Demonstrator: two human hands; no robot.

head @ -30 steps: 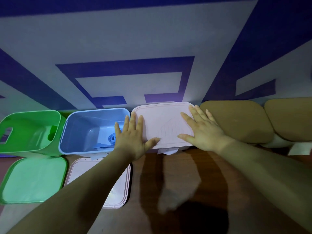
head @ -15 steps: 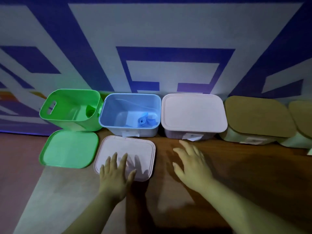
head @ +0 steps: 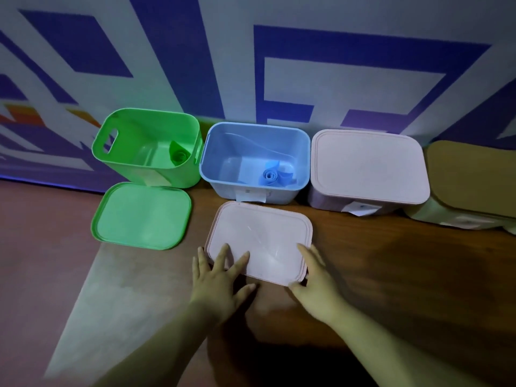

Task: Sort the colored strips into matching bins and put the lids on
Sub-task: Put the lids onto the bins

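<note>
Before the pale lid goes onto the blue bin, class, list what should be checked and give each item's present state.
1. blue bin is open, with nothing across its rim: ok.
2. blue strip lies rolled inside it, below the rim: ok.
3. left hand has flat fingers on the near left corner of the pale lid: ok.
4. right hand is at the near right corner; firm grip: cannot tell.
5. Lid colour matches the bin: not ok, it looks pale pink.
6. green bin lidded: not ok; the green lid lies on the table.
</note>
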